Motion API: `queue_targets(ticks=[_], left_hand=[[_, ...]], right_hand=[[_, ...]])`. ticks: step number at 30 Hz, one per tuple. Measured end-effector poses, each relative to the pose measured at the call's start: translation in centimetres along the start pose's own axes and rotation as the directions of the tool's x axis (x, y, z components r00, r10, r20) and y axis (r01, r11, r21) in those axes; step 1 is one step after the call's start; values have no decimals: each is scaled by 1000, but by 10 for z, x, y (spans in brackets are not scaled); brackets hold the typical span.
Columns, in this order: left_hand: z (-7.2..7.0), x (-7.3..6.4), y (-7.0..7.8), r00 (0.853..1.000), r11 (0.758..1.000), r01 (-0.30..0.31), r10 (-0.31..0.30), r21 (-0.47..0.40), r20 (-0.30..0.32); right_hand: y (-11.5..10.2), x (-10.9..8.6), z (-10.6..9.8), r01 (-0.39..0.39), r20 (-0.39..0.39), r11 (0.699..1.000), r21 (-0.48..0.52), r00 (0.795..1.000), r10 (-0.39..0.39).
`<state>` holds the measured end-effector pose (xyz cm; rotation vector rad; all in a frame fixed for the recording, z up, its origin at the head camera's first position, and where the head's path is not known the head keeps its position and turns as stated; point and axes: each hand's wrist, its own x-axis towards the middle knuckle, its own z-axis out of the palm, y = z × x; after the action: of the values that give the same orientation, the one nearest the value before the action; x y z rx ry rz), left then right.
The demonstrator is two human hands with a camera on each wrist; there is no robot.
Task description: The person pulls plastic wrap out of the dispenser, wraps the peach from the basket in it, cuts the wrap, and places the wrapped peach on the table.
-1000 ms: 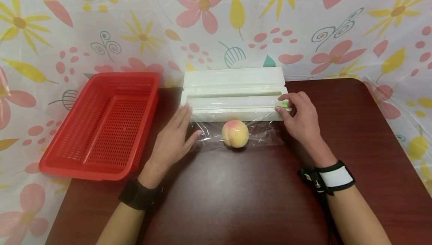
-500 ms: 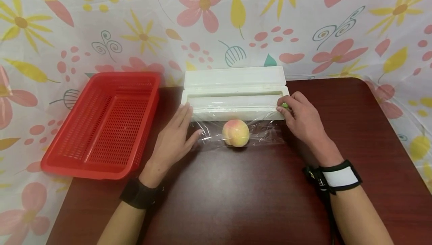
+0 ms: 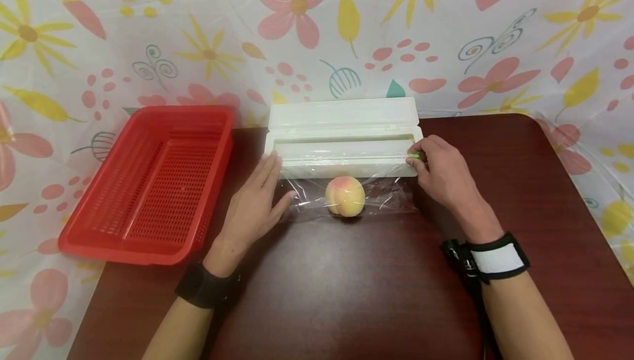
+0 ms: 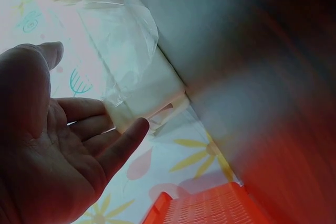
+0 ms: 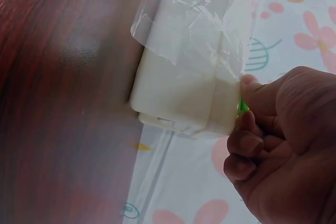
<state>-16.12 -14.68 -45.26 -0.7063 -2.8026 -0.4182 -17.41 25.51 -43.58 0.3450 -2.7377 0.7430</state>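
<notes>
A white cling film box [image 3: 346, 170] lies at the back of the table, its lid [image 3: 342, 113] raised and a roll [image 3: 342, 149] inside. Clear film [image 3: 391, 195] runs from the box toward me, draped over a peach [image 3: 345, 197] in front of it. My left hand [image 3: 252, 208] rests its straight fingers on the box's left end, thumb spread apart. At the right end, my right hand [image 3: 446, 175] pinches a small green slider [image 5: 243, 106] between thumb and forefinger; most of the slider is hidden.
A red plastic basket [image 3: 148, 184] with slotted sides stands on the left of the dark wooden table [image 3: 327, 294]. Behind the table hangs a flowered sheet [image 3: 317, 30].
My right thumb and fingers have closed in on the green slider at the box's right end. The left hand, peach and box stay in place.
</notes>
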Motion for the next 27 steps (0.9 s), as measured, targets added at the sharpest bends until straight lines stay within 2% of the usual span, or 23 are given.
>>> queue_targets(ticks=[9,20,27], left_hand=[[-1,0,0,1000,1000,-1,1,25,-13],[1,3,4,999,999,34,-34,13,40],[1,2,3,999,998,18,-20,61,28]], right_hand=[[0,2,0,66,8,998,-4,998,-66],[0,2,1,153,-2,988,-7,988,-153],[1,3,0,209,4,978,-16,978,-209]])
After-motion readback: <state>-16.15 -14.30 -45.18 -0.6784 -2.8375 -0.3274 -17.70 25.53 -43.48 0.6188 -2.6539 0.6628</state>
